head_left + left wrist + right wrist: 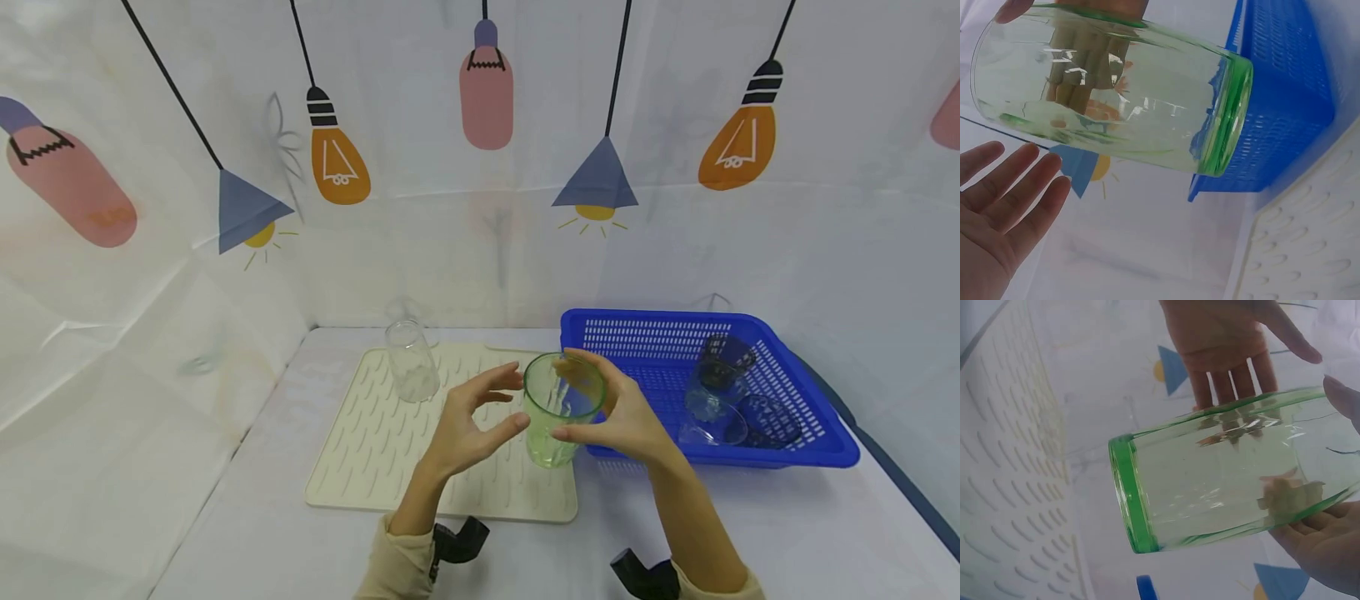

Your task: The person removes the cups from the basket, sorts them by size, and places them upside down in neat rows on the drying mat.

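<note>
A green-tinted drinking glass [550, 443] stands upright in the air over the right edge of the cream ridged drying mat [360, 467]. My right hand [633, 417] grips it from the right near the rim, thumb in front and fingers behind. On the other side, my left hand [468, 429] is held with fingers spread and the palm facing the glass. The left wrist view has the left hand [1004, 219] apart from the glass wall. A clear glass [414, 371] is on the mat's far left part.
A blue plastic basket [720, 454] with perforated sides stands at the right, next to the mat. Several clear and dark glasses [712, 404] lie in its right part. A white sheet [465, 250] printed with lamps hangs behind the table.
</note>
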Demonstrator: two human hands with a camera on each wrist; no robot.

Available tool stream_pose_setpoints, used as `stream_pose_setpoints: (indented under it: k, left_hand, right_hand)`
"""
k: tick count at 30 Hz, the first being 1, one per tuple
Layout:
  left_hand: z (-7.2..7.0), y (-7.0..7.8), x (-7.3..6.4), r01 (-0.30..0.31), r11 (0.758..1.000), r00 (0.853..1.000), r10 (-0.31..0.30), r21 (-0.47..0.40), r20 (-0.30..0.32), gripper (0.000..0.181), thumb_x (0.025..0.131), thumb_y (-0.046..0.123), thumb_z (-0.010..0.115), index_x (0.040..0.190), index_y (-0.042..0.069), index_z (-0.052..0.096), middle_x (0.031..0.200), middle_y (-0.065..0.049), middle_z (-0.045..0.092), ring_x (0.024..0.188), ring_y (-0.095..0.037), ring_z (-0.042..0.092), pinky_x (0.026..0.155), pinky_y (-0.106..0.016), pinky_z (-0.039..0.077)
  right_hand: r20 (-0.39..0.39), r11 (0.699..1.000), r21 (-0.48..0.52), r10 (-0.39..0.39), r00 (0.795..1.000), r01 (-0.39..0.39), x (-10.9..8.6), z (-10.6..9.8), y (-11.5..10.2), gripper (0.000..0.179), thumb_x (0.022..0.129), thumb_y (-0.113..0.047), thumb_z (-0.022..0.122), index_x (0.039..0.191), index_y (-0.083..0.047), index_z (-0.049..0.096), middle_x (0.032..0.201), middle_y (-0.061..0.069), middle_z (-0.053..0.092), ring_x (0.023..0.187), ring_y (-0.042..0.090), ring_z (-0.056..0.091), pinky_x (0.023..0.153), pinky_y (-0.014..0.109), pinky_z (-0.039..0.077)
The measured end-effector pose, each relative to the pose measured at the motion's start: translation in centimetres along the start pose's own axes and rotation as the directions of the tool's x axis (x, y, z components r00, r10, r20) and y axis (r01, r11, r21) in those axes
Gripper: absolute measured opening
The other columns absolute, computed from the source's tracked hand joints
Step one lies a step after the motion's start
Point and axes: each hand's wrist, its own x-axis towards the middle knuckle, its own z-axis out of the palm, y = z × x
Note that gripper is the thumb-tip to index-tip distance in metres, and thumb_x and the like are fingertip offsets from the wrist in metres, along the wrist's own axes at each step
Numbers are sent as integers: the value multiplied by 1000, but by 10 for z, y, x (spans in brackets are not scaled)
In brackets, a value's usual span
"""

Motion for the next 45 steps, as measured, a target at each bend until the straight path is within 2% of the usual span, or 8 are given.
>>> stream_pose_setpoints:
  k: [6, 11, 18, 25, 29, 34, 40, 45]
  left_hand:
    - [4, 3, 3, 16, 1000, 999, -16, 3, 40, 75, 87, 52, 60, 134, -5, 46, 118, -20, 62, 109, -31, 60, 84, -35, 55]
    - [9, 7, 4, 76, 996, 995, -80, 55, 64, 89, 81, 61, 60, 138, -6, 41, 127, -18, 58, 115, -29, 57, 90, -37, 53]
    - [10, 8, 6, 142, 989, 984, -147, 52, 105, 93, 79, 54, 69, 141, -5, 34, 130, -19, 55, 120, -25, 54, 95, -39, 49]
    - [7, 22, 11, 308, 938, 936, -329, 158, 127, 92, 71, 34, 82, 142, -2, 35, 130, -17, 56, 117, -24, 56, 96, -35, 49]
    - [9, 30, 13, 381, 902, 905, -409, 201, 119, 97, 69, 36, 81, 142, -4, 33, 130, -19, 55, 118, -30, 55, 97, -40, 48]
    - [12, 37, 15, 431, 867, 884, -461, 249, 75, 99, 68, 42, 80, 142, -4, 34, 128, -18, 56, 117, -32, 55, 93, -44, 50]
    - [15, 40, 16, 418, 845, 888, -458, 332, 47, 97, 67, 44, 80, 140, -4, 37, 126, -18, 58, 114, -30, 57, 89, -44, 51]
    - [15, 39, 16, 362, 846, 915, -403, 392, 26, 93, 65, 43, 81, 134, -7, 43, 119, -19, 61, 106, -30, 61, 84, -41, 54]
  right_hand:
    - [15, 999, -16, 49, 999, -49, 0, 8, 1, 85, 66, 6, 80, 138, 5, 35, 129, 24, 51, 119, 11, 52, 94, 21, 47]
    - [37, 996, -51, 81, 996, -79, 1, 14, 3, 86, 68, -2, 82, 140, 1, 35, 131, 22, 51, 124, 27, 47, 100, 23, 43]
    - [46, 998, -46, 49, 998, -47, 2, 16, 5, 84, 67, 1, 81, 138, 6, 35, 130, 28, 51, 124, 17, 48, 101, 20, 41]
    - [54, 994, -105, 48, 997, -42, 1, 19, 9, 86, 67, -1, 82, 138, 7, 34, 129, 20, 54, 123, 24, 48, 99, 19, 42]
    - [51, 993, -116, 43, 998, -37, 1, 23, 9, 85, 66, -1, 82, 138, 4, 36, 129, 18, 55, 124, 24, 47, 101, 19, 40]
    - [48, 992, -125, 34, 998, -28, 1, 26, 11, 84, 66, -1, 82, 137, 2, 37, 129, 18, 55, 123, 27, 49, 101, 23, 42]
    - [46, 988, -152, 30, 998, -23, 1, 27, 13, 84, 66, -2, 82, 137, 3, 38, 128, 19, 56, 121, 31, 50, 100, 35, 46]
    - [35, 985, -162, 61, 998, -54, 1, 29, 13, 85, 65, -3, 83, 137, 2, 37, 129, 17, 56, 121, 31, 50, 100, 33, 45]
